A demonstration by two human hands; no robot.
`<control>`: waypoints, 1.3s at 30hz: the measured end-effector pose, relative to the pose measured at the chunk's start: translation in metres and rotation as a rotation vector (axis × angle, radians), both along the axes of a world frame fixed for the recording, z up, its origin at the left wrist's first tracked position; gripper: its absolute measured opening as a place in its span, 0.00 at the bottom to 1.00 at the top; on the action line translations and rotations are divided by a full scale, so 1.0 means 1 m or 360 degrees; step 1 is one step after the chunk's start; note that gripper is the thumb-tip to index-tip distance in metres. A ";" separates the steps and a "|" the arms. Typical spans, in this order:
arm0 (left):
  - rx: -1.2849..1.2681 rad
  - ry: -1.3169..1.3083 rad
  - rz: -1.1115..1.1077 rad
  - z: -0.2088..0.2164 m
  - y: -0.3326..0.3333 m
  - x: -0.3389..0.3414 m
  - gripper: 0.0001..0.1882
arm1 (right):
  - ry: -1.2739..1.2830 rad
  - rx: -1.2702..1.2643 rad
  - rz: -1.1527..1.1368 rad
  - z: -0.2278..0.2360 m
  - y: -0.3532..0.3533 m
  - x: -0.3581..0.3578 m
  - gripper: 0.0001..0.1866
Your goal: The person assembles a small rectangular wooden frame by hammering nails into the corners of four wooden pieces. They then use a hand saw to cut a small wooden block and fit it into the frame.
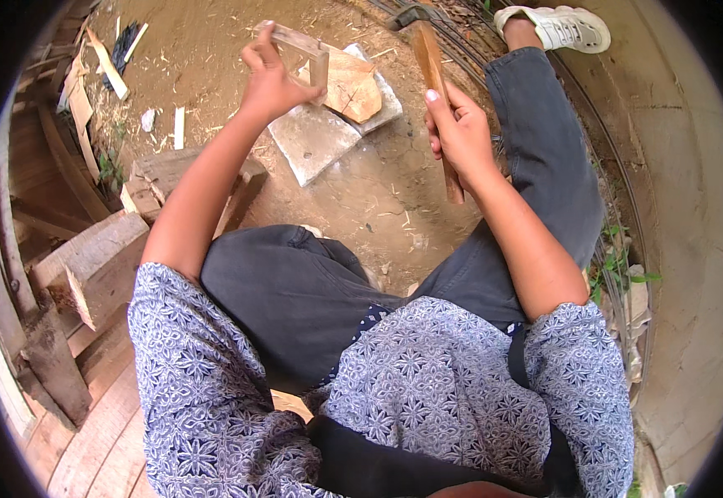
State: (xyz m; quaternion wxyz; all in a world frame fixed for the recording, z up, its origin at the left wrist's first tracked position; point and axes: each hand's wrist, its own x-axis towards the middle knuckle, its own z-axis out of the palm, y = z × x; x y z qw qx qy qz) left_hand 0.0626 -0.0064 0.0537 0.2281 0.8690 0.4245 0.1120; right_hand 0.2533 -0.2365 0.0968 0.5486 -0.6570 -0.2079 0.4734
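Observation:
My left hand (277, 87) grips a small angular wooden frame (299, 43), fingers and thumb spread around its sides. The frame is tilted beside a pale cut wood block (355, 90); whether they touch I cannot tell. That block rests on flat grey stone slabs (311, 148) on the ground. Farther right, my right hand (463, 129) is closed around the wooden handle of a hammer (430, 62). The hammer is raised with its dark metal head away from me, apart from the block.
Rough timber pieces (96, 253) are piled along the left. Wood offcuts (106, 62) and shavings litter the dirt ground (378, 220). Dark rods or cables (465, 54) run past my outstretched leg (548, 124), beside a concrete wall (693, 207) on the right.

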 end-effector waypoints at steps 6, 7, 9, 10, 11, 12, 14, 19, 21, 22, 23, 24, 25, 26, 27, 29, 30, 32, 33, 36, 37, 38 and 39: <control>0.0129 0.0035 0.0024 -0.001 -0.024 0.003 0.69 | 0.0004 0.0049 0.0044 0.007 -0.003 -0.006 0.22; 0.0130 0.0035 -0.0050 -0.007 -0.027 -0.003 0.68 | 0.0007 0.0063 0.0059 0.009 -0.003 -0.005 0.22; 0.0528 0.0075 -0.0165 -0.005 -0.024 -0.007 0.54 | 0.0002 0.0085 0.0053 0.010 -0.004 -0.002 0.23; 0.0828 0.0106 -0.0258 0.008 -0.019 -0.007 0.48 | 0.0004 0.0096 0.0048 0.011 -0.005 -0.001 0.23; 0.1129 0.0133 -0.0351 0.017 -0.015 -0.009 0.43 | -0.0001 0.0092 0.0042 0.010 -0.006 0.000 0.23; 0.1009 0.0130 -0.0475 0.020 -0.005 -0.018 0.37 | -0.0002 0.0096 0.0060 0.010 -0.005 0.001 0.22; 0.0760 0.0113 -0.0716 0.023 0.015 -0.030 0.28 | 0.0001 0.0107 0.0098 0.012 -0.004 0.000 0.23; 0.0520 0.0218 -0.0620 0.024 -0.006 -0.020 0.21 | -0.0406 -0.0030 0.0327 0.033 -0.012 -0.001 0.23; 0.0425 0.0236 -0.0490 0.019 -0.005 -0.017 0.21 | -0.0597 -0.0008 0.0430 0.040 -0.013 0.000 0.23; 0.0463 0.0205 -0.0494 0.014 0.000 -0.018 0.22 | -0.0683 0.0004 0.0480 0.049 -0.011 0.000 0.23; 0.0429 0.0263 -0.0459 0.011 0.004 -0.021 0.22 | -0.0769 0.0017 0.0531 0.054 -0.010 0.000 0.23; 0.0394 0.0309 -0.0431 0.013 0.006 -0.018 0.23 | -0.0978 0.0174 0.0533 0.061 -0.004 -0.001 0.23; 0.0358 0.0354 -0.0402 0.014 0.007 -0.016 0.23 | -0.1005 0.0187 0.0525 0.071 -0.001 -0.003 0.23; 0.0326 0.0369 -0.0387 0.017 0.008 -0.016 0.24 | -0.1032 0.0201 0.0518 0.084 0.001 -0.004 0.23; 0.0296 0.0384 -0.0367 0.019 0.009 -0.016 0.24 | -0.1060 0.0221 0.0514 0.100 0.005 -0.009 0.23; 0.0277 0.0402 -0.0350 0.021 0.009 -0.015 0.24 | -0.1026 0.0441 0.0418 0.111 0.015 -0.021 0.24; 0.0287 0.0405 -0.0358 0.020 0.010 -0.014 0.23 | -0.0955 0.0532 0.0390 0.115 0.019 -0.028 0.24; 0.0303 0.0413 -0.0357 0.020 0.012 -0.013 0.22 | -0.1109 0.0742 0.0295 0.102 0.032 -0.029 0.23; 0.0302 0.0416 -0.0357 0.019 0.013 -0.012 0.22 | -0.1207 0.0713 0.0294 0.087 0.034 -0.031 0.23; 0.0340 0.0365 -0.0351 0.013 0.014 -0.014 0.23 | -0.1354 0.0029 0.0697 0.063 0.038 -0.018 0.23; 0.0357 0.0336 -0.0352 0.011 0.015 -0.016 0.24 | -0.1339 0.0023 0.0669 0.068 0.036 -0.021 0.24; 0.0361 0.0341 -0.0344 0.009 0.018 -0.017 0.24 | -0.1323 0.0017 0.0641 0.074 0.034 -0.025 0.24; 0.0353 0.0345 -0.0334 0.007 0.017 -0.018 0.24 | -0.1290 0.0192 0.0559 0.086 0.033 -0.029 0.24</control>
